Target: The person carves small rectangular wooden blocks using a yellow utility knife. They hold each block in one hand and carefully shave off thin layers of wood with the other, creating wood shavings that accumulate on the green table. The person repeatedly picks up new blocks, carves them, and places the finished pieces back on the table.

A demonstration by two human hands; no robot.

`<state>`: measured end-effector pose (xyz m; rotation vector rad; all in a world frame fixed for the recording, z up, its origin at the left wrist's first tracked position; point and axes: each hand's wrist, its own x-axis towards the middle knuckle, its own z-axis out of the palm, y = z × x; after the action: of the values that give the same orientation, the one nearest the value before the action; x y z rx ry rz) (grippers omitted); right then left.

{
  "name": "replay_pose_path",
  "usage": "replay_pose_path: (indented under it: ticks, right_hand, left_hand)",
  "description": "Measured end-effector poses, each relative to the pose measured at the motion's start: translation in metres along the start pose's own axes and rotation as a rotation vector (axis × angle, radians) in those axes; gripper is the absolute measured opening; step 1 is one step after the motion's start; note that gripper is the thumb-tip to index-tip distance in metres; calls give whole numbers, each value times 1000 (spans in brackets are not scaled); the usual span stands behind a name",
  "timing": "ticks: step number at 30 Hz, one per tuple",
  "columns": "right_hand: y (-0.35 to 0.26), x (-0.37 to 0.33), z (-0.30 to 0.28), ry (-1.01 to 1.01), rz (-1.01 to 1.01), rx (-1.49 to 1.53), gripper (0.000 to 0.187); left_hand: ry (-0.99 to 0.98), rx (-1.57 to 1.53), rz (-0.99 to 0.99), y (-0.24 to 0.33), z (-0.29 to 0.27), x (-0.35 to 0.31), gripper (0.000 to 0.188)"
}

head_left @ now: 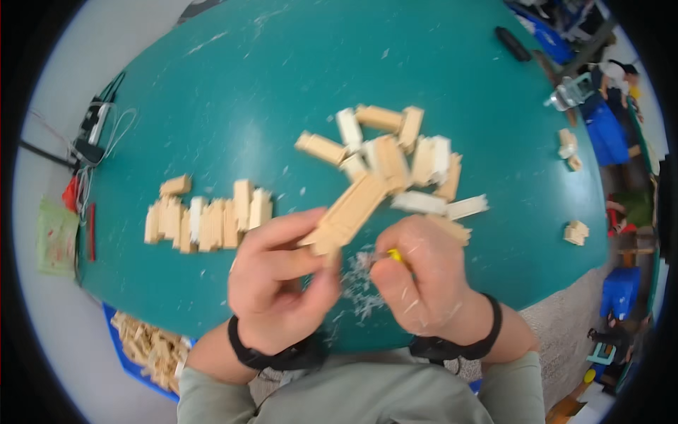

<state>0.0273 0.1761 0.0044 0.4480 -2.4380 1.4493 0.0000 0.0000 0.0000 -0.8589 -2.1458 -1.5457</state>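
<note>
My left hand (272, 283) grips a pale wooden block (347, 215) with notched ends, fingers and thumb round its near end. Closed in a fist, my right hand (427, 279) holds a small yellow-handled tool (395, 254); most of it is hidden by the fingers, so I cannot tell its kind. The tool is apart from the block, just right of its near end. White shavings (366, 300) lie on the green table between my hands. Beyond them is a loose heap of tan and whitish wooden blocks (385, 159).
A row of similar blocks (212, 225) stands at left on the green table (240, 92). A blue crate (127, 360) of wood pieces is at lower left. A power strip (95, 127) with cables lies at the left edge. Small wooden pieces (576, 232) sit near the right edge.
</note>
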Motion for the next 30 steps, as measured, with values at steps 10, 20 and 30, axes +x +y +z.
replay_pose_path:
  ticks: [10, 20, 30]
  right_hand:
    - [-4, 10, -10, 1, 380, 443, 24]
    - [-4, 12, -15, 95, 196, 395, 23]
    - [0, 7, -17, -36, 104, 297, 23]
  left_hand:
    - [32, -320, -202, -5, 6, -6, 13]
    - [-85, -547, -518, -14, -8, 5, 14]
    - [-277, -352, -502, 5, 5, 16, 34]
